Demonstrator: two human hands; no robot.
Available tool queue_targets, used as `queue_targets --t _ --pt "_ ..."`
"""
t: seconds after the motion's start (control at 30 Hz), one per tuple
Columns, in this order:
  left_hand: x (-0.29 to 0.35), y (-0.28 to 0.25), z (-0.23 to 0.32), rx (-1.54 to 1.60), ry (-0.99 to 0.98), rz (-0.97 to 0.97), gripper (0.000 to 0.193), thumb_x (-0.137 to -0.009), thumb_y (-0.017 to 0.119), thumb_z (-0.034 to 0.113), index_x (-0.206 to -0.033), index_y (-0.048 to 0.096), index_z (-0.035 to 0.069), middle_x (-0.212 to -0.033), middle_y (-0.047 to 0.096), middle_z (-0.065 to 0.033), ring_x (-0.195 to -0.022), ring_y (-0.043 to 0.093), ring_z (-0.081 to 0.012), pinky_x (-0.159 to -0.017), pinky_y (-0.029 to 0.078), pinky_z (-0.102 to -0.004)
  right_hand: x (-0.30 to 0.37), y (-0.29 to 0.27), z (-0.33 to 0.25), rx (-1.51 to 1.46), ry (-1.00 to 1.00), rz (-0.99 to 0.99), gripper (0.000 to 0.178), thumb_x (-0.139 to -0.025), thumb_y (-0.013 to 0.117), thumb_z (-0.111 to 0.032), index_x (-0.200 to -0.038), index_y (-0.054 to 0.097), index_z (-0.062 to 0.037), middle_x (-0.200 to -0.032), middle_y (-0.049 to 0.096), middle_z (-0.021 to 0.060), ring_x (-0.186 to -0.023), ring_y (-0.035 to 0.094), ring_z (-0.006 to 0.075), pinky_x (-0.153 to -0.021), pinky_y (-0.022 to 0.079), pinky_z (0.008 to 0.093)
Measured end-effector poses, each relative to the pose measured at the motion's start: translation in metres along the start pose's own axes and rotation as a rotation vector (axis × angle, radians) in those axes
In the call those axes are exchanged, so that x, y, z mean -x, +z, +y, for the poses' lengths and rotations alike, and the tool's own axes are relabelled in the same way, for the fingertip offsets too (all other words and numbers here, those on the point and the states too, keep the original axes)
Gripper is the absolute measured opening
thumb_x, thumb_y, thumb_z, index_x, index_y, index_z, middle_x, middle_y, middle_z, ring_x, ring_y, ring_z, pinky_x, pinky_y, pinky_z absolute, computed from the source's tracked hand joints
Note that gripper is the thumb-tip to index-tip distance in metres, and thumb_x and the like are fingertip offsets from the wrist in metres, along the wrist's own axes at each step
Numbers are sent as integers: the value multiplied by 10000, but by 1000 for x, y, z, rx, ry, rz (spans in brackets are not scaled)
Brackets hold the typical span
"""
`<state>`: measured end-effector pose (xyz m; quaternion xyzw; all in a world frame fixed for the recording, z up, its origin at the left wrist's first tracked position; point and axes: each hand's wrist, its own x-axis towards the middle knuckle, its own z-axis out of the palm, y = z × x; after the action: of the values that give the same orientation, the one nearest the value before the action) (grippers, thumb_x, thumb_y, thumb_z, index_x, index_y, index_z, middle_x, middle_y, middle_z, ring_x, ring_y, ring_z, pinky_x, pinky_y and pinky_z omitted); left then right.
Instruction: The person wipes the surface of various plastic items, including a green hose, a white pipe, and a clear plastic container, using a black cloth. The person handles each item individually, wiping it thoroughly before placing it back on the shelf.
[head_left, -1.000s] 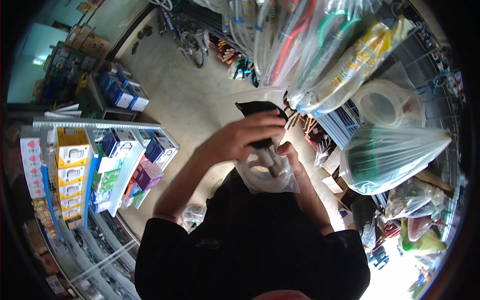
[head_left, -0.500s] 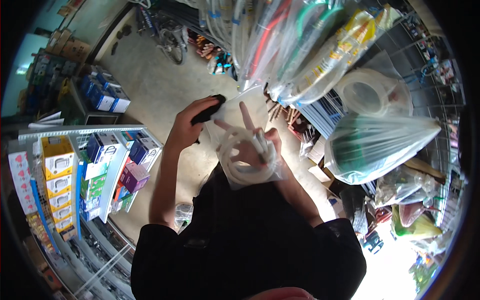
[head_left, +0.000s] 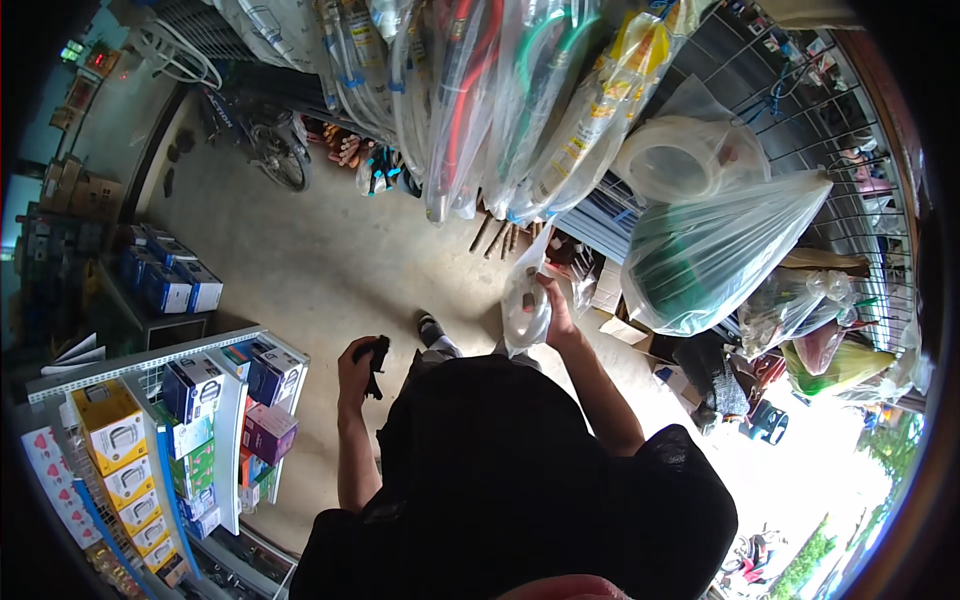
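1. Over my feed I had the clear bag [head_left: 525,300] well right of the display shelf [head_left: 229,440], with something pale inside it.
2. Half a second earlier it faced me in front of the chest, its coil plain to see; now it had moved further right of the shelf and turned nearly edge-on.
3. The left hand [head_left: 354,370] had dropped away from the bag, closer to the shelf, and a shoe [head_left: 432,332] had come into view.
4. I saw print on the yellow-and-white boxes [head_left: 128,482] on the shelf, each with a picture, and pale lettering on the bicycle [head_left: 280,155] beyond it.
5. The bag lay just left of the right hand [head_left: 557,312], touching it; that hand was pinching the bag's edge.
6. The left hand, just right of the shelf, had its fingers curled around a black object [head_left: 376,362].
7. Far right of the shelf hung a green bundle [head_left: 700,265] in plastic.
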<state>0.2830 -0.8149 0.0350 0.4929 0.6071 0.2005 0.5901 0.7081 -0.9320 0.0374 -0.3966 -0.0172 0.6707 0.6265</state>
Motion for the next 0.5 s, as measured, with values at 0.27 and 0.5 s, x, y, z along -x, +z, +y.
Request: queue_targets --t 0.27,0.5 --pt "-41 68 80 -91 151 -466 342 -970 761 305 -1163 730 24 -1102 749 -90 -1026 688 -164 -952 525 -315 -31 34 45 1121 -452 226 965 -818 865 -480 -1553 379 -87 -1411 544 149 -1343 532 354 -1098 470 522" --pt "-33 120 56 -177 78 -663 689 -877 868 316 -1428 588 11 -1256 707 -127 -1171 660 -211 -1029 509 -356 -26 90 77 1471 -225 489 1165 -703 899 -607 -1577 360 -56 -1541 449 222 -1460 418 413 -1157 411 563"
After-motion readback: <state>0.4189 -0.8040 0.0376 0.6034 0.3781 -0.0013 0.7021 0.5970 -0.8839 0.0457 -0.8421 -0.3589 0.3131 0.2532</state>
